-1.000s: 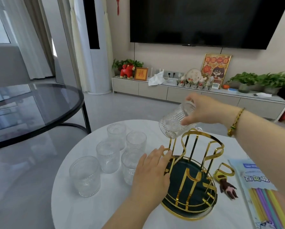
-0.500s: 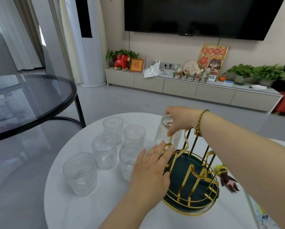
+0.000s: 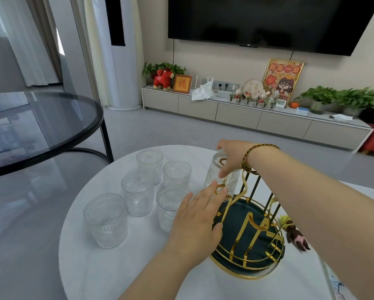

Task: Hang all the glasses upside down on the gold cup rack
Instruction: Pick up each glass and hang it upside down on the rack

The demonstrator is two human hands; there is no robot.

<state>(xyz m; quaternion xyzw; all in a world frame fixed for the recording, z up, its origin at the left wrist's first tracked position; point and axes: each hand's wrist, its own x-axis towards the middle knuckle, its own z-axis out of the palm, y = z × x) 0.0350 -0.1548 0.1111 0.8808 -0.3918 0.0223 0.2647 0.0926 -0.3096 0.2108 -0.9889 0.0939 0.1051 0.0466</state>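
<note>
Standing upright near the left edge of the white worktop (image 3: pixel 90 267): five ribbed glasses (image 3: pixel 105 220), clustered and mouths up. Resting flat, fingers spread and holding nothing, against the near left rim of the gold cup rack (image 3: pixel 250 239): the left hand (image 3: pixel 198 221). Hanging upside down on a far-left prong of that rack: a sixth glass (image 3: pixel 219 177), base being pinched from above by the right hand (image 3: pixel 232 156).

Round white marble-look table (image 3: pixel 108 276), pretty crowded: five ribbed glasses (image 3: pixel 138 193) standing upright in a cluster on the left, gold cup rack (image 3: pixel 250 241) with a dark green base on the right, little brown figurine (image 3: pixel 295 236) just right of it.
</note>
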